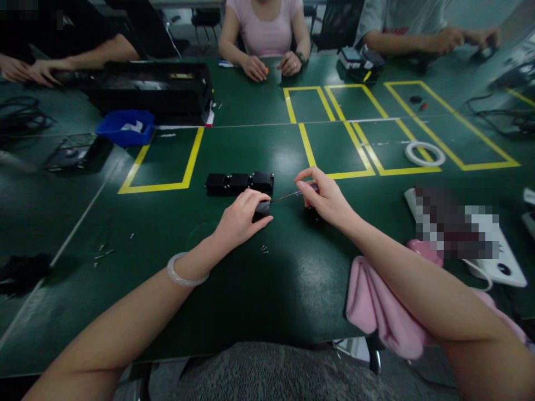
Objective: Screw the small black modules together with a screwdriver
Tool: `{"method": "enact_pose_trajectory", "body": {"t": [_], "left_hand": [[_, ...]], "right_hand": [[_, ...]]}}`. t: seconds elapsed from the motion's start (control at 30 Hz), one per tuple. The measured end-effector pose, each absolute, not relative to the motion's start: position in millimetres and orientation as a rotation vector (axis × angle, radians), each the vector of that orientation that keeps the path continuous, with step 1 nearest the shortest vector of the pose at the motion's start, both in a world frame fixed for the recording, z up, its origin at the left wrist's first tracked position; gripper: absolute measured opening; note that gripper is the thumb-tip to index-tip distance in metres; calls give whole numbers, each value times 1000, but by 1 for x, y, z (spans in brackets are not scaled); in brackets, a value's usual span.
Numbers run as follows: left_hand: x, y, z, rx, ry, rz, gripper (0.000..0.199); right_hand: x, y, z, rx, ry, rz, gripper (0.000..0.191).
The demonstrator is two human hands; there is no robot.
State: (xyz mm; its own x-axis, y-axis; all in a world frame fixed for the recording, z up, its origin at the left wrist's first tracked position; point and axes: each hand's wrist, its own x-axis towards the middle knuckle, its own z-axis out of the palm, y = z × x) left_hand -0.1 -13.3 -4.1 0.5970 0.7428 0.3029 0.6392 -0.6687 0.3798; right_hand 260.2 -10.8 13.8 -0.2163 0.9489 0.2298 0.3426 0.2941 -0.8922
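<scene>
Near the middle of the green table (pixel 292 301), my left hand (pixel 242 217) grips a small black block (pixel 262 209) between thumb and fingers. My right hand (pixel 324 197) is closed on the handle of a thin screwdriver (pixel 295 194), whose shaft points left and whose tip meets the block's upper right side. Just behind my left hand, several black blocks (pixel 239 182) stand side by side in a row. A dark object (pixel 313 215), partly hidden, lies under my right hand. Small screws (pixel 264 249) are scattered in front of the held block.
More screws (pixel 102 253) lie at left. A blue bin (pixel 127 128) stands by a long black housing (pixel 150 92). At right are a tape roll (pixel 425 153), a pink cloth (pixel 371 301) and a white power strip (pixel 505 256). Several people sit across the table.
</scene>
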Motion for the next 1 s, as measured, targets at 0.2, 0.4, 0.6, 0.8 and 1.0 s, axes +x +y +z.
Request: {"method": "enact_pose_trajectory", "body": {"t": [0.2, 0.4, 0.6, 0.8, 1.0], "left_hand": [[0, -13, -4, 2581, 1151, 650, 36], [0, -14, -4, 2588, 1147, 660, 35], [0, -14, -4, 2590, 1144, 652, 35], [0, -13, -4, 2592, 1142, 660, 35], [0, -14, -4, 2587, 1145, 647, 36]], "right_hand": [[261, -11, 14, -1131, -1750, 888, 11], [260, -11, 14, -1136, -1729, 906, 11], [260, -12, 15, -1152, -1740, 912, 9], [260, -11, 15, -1122, -1745, 882, 12], [260, -11, 12, -1147, -1737, 914, 10]]}}
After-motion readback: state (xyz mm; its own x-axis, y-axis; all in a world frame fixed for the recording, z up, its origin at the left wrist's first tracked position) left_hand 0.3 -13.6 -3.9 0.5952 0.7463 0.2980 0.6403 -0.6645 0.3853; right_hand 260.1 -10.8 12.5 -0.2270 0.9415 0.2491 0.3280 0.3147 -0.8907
